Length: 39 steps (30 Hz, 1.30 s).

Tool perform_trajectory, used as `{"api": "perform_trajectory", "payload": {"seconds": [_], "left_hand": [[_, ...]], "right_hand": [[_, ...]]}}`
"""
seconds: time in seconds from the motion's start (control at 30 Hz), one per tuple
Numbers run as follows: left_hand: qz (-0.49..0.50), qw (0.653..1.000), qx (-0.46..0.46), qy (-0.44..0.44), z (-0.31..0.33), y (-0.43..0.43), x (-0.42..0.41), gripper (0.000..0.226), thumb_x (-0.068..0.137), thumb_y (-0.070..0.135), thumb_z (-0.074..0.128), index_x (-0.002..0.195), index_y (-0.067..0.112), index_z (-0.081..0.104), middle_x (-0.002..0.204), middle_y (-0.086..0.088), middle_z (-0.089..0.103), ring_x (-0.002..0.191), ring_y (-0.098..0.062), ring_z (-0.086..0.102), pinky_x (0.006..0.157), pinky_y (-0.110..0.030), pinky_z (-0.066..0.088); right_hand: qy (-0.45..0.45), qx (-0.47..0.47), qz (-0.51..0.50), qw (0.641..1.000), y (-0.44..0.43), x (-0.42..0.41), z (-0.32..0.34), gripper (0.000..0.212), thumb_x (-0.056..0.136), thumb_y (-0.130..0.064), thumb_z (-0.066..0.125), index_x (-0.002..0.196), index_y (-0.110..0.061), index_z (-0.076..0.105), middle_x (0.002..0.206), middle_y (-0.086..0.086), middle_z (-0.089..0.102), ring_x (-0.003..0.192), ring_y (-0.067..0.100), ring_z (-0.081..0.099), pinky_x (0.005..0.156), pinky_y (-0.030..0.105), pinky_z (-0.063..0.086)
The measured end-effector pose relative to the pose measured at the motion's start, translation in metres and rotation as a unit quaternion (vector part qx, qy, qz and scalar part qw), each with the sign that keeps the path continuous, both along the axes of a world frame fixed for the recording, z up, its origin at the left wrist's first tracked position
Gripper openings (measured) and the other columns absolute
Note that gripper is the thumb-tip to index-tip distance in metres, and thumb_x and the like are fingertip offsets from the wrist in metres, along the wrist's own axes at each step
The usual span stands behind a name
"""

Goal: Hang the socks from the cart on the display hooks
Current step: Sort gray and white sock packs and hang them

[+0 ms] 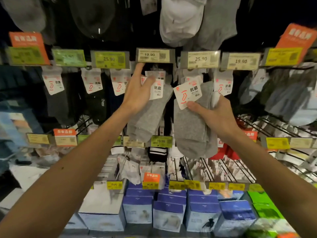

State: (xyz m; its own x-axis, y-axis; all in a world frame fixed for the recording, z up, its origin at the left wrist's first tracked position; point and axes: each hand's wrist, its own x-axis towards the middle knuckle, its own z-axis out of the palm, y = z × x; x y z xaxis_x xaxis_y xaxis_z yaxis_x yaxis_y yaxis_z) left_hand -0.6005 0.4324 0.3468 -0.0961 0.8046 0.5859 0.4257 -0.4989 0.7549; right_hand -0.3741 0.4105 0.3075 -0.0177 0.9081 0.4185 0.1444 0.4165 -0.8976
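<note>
A person stocking a shop's sock wall reaches for the middle row. The right hand (pixel 217 117) is closed around a grey sock pack (pixel 190 127), thumb pressed on the lower corner of its white header card (pixel 187 93). The left hand (pixel 138 93) is raised with fingers mostly straight. Its forefinger tip is at the lower edge of the 19.90 price tag (pixel 154 55) and its thumb lies across the card of the grey socks already hanging (pixel 147 117) there. The hands are apart, and the held pack hangs just beside the hung ones. The cart is out of view.

The pack looks light and limp, and the socks droop below the grip. The card is the only stiff part and the likely place to hold and steer it. Its hanging hole cannot be made out.

The hook itself is hidden behind the tag holder, so the card would probably have to be fed in from below that edge. Room is tight: a neighbouring pack (pixel 223 83) hangs close on the right, under the 25.90 tag (pixel 199 60). Bare wire hooks (pixel 214 169) jut out from the row below, above stacked boxes (pixel 171 212).
</note>
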Motion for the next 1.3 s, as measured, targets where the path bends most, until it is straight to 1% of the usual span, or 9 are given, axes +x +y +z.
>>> {"api": "perform_trajectory", "payload": {"seconds": [0.2, 0.4, 0.53, 0.67, 0.8, 0.9, 1.03, 1.2, 1.3], "left_hand": [[0.020, 0.997, 0.076, 0.008, 0.003, 0.012, 0.002, 0.041, 0.102, 0.010, 0.050, 0.141, 0.009, 0.038, 0.117, 0.008, 0.053, 0.093, 0.023, 0.051, 0.080, 0.000, 0.038], [0.011, 0.990, 0.134, 0.043, 0.008, 0.019, 0.007, 0.068, 0.094, 0.004, 0.061, 0.151, 0.006, 0.024, 0.140, 0.012, 0.043, 0.093, 0.025, 0.051, 0.086, 0.000, 0.038], [0.000, 0.990, 0.125, 0.068, 0.002, 0.025, 0.003, 0.079, 0.095, 0.001, 0.061, 0.156, 0.008, 0.012, 0.105, 0.056, 0.049, 0.087, 0.034, 0.045, 0.081, 0.003, 0.038], [0.005, 0.992, 0.110, 0.060, -0.003, 0.023, 0.001, 0.083, 0.095, 0.003, 0.062, 0.159, 0.015, 0.010, 0.129, -0.002, 0.061, 0.072, 0.033, 0.042, 0.089, -0.033, 0.043], [0.023, 0.989, 0.114, 0.087, -0.001, 0.031, -0.001, 0.088, 0.094, 0.006, 0.063, 0.160, 0.021, 0.006, 0.090, 0.011, 0.050, 0.067, 0.020, 0.050, 0.088, -0.037, 0.048], [0.014, 0.989, 0.126, 0.078, -0.004, 0.033, -0.001, 0.087, 0.093, 0.006, 0.065, 0.159, 0.014, 0.009, 0.110, 0.001, 0.060, 0.087, 0.016, 0.056, 0.091, -0.003, 0.040], [-0.020, 0.991, 0.126, 0.033, -0.002, 0.034, 0.001, 0.088, 0.091, 0.016, 0.070, 0.158, 0.017, 0.014, 0.098, 0.014, 0.065, 0.082, -0.010, 0.067, 0.081, -0.032, 0.058], [0.005, 0.987, 0.160, 0.011, 0.004, 0.040, -0.004, 0.072, 0.089, 0.011, 0.070, 0.150, 0.012, 0.030, 0.102, 0.030, 0.060, 0.078, -0.007, 0.062, 0.078, -0.028, 0.056], [0.003, 0.988, 0.151, 0.035, 0.002, 0.041, -0.006, 0.077, 0.089, 0.004, 0.068, 0.152, 0.012, 0.026, 0.138, 0.024, 0.048, 0.084, 0.001, 0.062, 0.079, -0.018, 0.054]], "right_hand": [[-0.008, 0.014, -0.011, 1.000, -0.001, 0.004, -0.001, 0.044, 0.077, -0.028, 0.084, 0.114, -0.011, 0.066, 0.110, -0.003, 0.074, 0.101, 0.010, 0.071, 0.086, 0.037, 0.060], [-0.011, 0.020, -0.014, 1.000, -0.001, 0.007, -0.003, 0.043, 0.078, -0.027, 0.084, 0.114, -0.012, 0.067, 0.112, -0.003, 0.074, 0.102, 0.008, 0.071, 0.085, 0.032, 0.060], [-0.007, 0.016, -0.005, 1.000, -0.003, 0.009, -0.004, 0.040, 0.079, -0.025, 0.083, 0.114, -0.013, 0.067, 0.111, -0.004, 0.074, 0.102, 0.009, 0.071, 0.086, 0.034, 0.060], [-0.012, 0.007, 0.002, 1.000, -0.003, 0.009, -0.006, 0.041, 0.079, -0.025, 0.083, 0.114, -0.012, 0.067, 0.113, -0.002, 0.074, 0.104, 0.011, 0.071, 0.089, 0.040, 0.059], [-0.013, 0.006, 0.005, 1.000, -0.003, 0.006, -0.005, 0.041, 0.079, -0.024, 0.083, 0.114, -0.011, 0.066, 0.112, -0.002, 0.074, 0.102, 0.011, 0.071, 0.086, 0.036, 0.060], [-0.010, 0.006, 0.010, 1.000, -0.003, 0.004, -0.004, 0.039, 0.079, -0.024, 0.082, 0.112, -0.014, 0.067, 0.111, -0.004, 0.074, 0.100, 0.008, 0.071, 0.081, 0.027, 0.059], [-0.008, 0.001, 0.013, 1.000, 0.000, 0.004, -0.006, 0.037, 0.077, -0.024, 0.084, 0.109, -0.015, 0.067, 0.108, -0.006, 0.074, 0.098, 0.007, 0.072, 0.077, 0.025, 0.059], [-0.009, 0.001, 0.007, 1.000, 0.005, 0.001, -0.005, 0.047, 0.076, -0.026, 0.085, 0.115, -0.008, 0.066, 0.110, -0.003, 0.074, 0.098, 0.009, 0.072, 0.079, 0.029, 0.060], [-0.007, 0.003, 0.015, 1.000, 0.006, -0.002, -0.003, 0.047, 0.075, -0.027, 0.084, 0.114, -0.007, 0.066, 0.108, -0.003, 0.075, 0.097, 0.008, 0.072, 0.077, 0.026, 0.059]]}}
